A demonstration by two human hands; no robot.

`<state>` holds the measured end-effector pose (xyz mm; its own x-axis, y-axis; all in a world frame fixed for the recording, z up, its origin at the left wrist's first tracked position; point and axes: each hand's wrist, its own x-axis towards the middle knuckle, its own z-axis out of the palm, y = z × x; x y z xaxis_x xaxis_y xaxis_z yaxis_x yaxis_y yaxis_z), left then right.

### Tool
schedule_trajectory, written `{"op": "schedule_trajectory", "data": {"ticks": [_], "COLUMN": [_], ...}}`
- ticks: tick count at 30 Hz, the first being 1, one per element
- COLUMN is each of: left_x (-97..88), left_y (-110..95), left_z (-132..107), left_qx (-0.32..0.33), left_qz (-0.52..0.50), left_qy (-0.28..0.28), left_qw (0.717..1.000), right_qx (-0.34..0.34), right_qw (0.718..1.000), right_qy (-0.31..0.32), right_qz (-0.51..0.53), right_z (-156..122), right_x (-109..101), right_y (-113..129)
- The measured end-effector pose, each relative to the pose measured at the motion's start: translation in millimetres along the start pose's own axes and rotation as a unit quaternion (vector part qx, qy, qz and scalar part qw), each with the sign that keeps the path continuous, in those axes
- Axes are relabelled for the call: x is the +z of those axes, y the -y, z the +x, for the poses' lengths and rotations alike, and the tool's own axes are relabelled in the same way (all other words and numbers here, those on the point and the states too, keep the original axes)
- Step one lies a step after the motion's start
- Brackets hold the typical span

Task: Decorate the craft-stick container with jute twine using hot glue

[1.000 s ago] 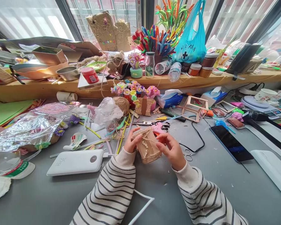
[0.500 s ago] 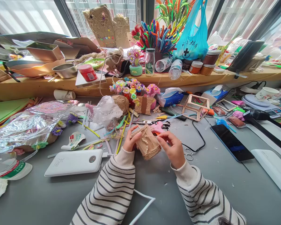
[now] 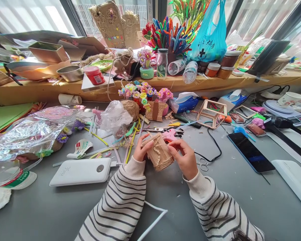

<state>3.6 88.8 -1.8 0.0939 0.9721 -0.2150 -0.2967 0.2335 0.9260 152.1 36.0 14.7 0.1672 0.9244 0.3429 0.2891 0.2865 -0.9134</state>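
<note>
Both my hands grip a small cup-shaped holder [image 3: 160, 153] built of wooden sticks, wound with twine at the rims and carrying a line of pale beads. It is tilted above the grey table [image 3: 65, 207]. My left hand [image 3: 141, 149] clasps its left side, fingers curled over the upper rim. My right hand [image 3: 184, 157] closes on its right side, with the fingertips pinched near the top. I cannot make out whether those fingertips also pinch a thread. Striped sleeves cover both wrists.
A white power bank [image 3: 81, 171] lies left of my hands, and a dark phone [image 3: 251, 153] lies to the right. Scissors [image 3: 163, 130], a pink glue gun [image 3: 171, 135], a twine ball [image 3: 130, 109], a flower basket [image 3: 154, 110] and a stick frame [image 3: 212, 113] crowd behind. A white pipe cleaner [image 3: 154, 219] is near me.
The holder has been turned slightly in my hands and tipped a little more. My right hand's fingers have drawn closer to its upper right side. The view has shifted a bit.
</note>
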Motion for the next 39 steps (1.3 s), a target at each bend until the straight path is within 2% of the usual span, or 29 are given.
{"op": "schedule_trajectory", "data": {"ticks": [8,18,20,24,26,31,36,39], "left_x": [1.3,-0.6,-0.9,0.1,0.6,-0.2,-0.9,-1.4], "left_y": [0,0,1,1,1,2,2,1], "left_z": [0,0,1,0,0,2,2,1], "left_qx": [0.005,-0.003,-0.001,0.007,0.013,0.004,0.006,0.008], "left_qz": [0.0,-0.007,-0.004,-0.007,-0.01,-0.021,-0.026,-0.013], "left_qy": [-0.013,-0.003,-0.002,-0.008,-0.008,-0.013,-0.012,-0.018], "left_qw": [1.0,1.0,1.0,1.0,1.0,1.0,1.0,1.0], "right_qx": [-0.05,-0.062,-0.063,-0.055,-0.062,-0.125,-0.21,-0.238], "right_qw": [0.996,0.994,0.995,0.997,0.996,0.987,0.965,0.955], "right_qy": [0.03,0.07,0.054,-0.02,-0.027,-0.014,-0.009,-0.007], "right_qz": [-0.069,-0.063,-0.05,-0.043,-0.052,-0.104,-0.157,-0.176], "right_z": [7,4,5,7,7,3,-1,-2], "right_x": [-2,2,2,2,2,1,0,0], "right_y": [4,15,13,7,6,5,1,-1]}}
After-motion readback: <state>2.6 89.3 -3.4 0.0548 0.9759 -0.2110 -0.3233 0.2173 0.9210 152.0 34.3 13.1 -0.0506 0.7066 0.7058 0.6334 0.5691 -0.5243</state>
